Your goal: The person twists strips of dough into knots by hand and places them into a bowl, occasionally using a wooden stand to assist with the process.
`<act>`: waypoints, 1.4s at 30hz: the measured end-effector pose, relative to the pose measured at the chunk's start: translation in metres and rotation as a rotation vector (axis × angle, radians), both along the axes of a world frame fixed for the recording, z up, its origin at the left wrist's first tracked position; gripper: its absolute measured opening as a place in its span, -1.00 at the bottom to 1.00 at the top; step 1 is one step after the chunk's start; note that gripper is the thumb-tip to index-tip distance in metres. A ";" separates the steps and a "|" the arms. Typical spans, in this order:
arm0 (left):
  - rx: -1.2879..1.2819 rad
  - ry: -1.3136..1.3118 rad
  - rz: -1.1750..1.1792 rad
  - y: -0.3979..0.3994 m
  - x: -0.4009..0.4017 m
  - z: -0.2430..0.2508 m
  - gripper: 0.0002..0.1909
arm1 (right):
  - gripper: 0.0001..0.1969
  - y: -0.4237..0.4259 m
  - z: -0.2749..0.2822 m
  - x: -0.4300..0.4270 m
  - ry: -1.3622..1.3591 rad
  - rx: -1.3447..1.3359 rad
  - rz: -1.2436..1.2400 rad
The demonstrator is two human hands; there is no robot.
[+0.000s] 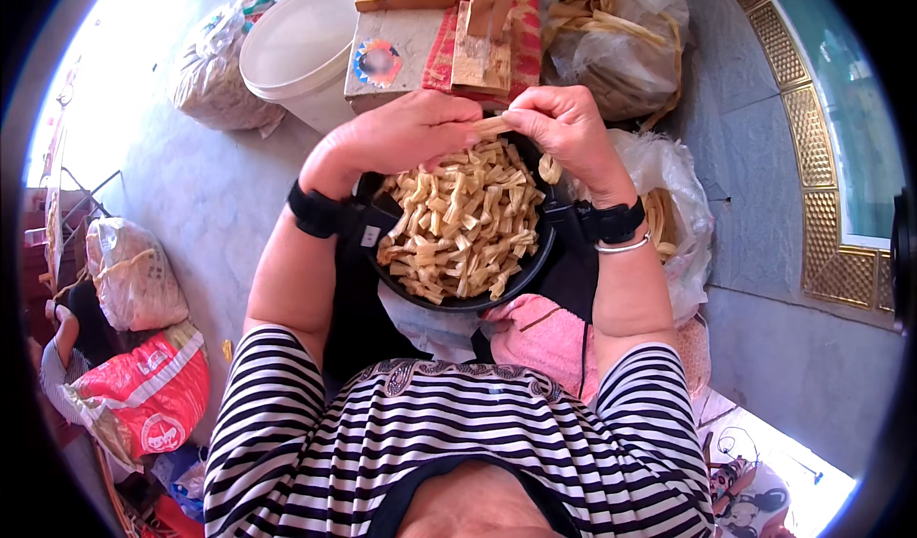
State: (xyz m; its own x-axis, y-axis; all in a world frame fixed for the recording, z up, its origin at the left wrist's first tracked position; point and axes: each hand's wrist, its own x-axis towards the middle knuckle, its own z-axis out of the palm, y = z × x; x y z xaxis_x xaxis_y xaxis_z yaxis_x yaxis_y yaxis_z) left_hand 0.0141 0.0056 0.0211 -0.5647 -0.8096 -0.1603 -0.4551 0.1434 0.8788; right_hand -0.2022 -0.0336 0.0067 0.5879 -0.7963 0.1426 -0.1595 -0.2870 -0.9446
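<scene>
Over the far rim of a black round basin, both hands hold a short, pale tan food strip stretched between them. My left hand pinches one end, its fingertips partly hidden behind the hand. My right hand grips the other end between thumb and forefinger. A small looped piece shows just below the right hand; whether it joins the held strip I cannot tell. Many knotted tan strips are heaped in the basin.
Beyond the basin, a wooden block stand rests on a red patterned cloth. A white bucket stands at left. Bags with long strips lie at right, near a pink towel. Another person's arm shows far left.
</scene>
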 end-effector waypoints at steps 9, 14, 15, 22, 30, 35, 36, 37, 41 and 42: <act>-0.538 -0.167 0.476 -0.051 -0.006 -0.028 -0.82 | -0.83 -0.057 -0.025 0.012 0.151 -0.312 -0.269; -0.553 -0.177 0.615 -0.075 -0.006 -0.048 -0.78 | -0.79 -0.067 -0.041 0.037 0.211 -0.422 -0.527; -0.524 -0.185 0.619 -0.076 -0.006 -0.050 -0.77 | -0.78 -0.069 -0.045 0.037 0.259 -0.439 -0.554; -0.208 -0.499 0.362 -0.032 -0.004 -0.024 -0.55 | -0.70 -0.054 -0.031 0.020 0.289 -0.246 -0.438; 0.200 0.866 0.701 -0.011 -0.046 -0.032 -0.68 | -0.71 -0.002 -0.020 0.048 -0.507 0.849 0.021; 0.079 1.403 0.835 -0.021 -0.022 -0.016 -0.71 | -0.72 0.005 -0.012 0.048 -0.150 0.518 0.111; 0.088 1.417 0.895 -0.022 -0.014 -0.010 -0.69 | -0.73 0.004 -0.015 0.049 -0.049 0.222 0.086; -0.031 1.327 0.951 -0.021 -0.009 -0.005 -0.68 | -0.74 0.004 -0.015 0.048 -0.048 0.222 0.097; -0.548 0.866 0.887 -0.013 0.006 -0.004 -0.68 | -0.83 0.020 0.007 0.048 -0.356 0.591 0.153; -0.699 0.677 0.804 -0.008 -0.001 -0.006 -0.68 | -0.85 0.024 0.011 0.049 -0.495 0.656 0.161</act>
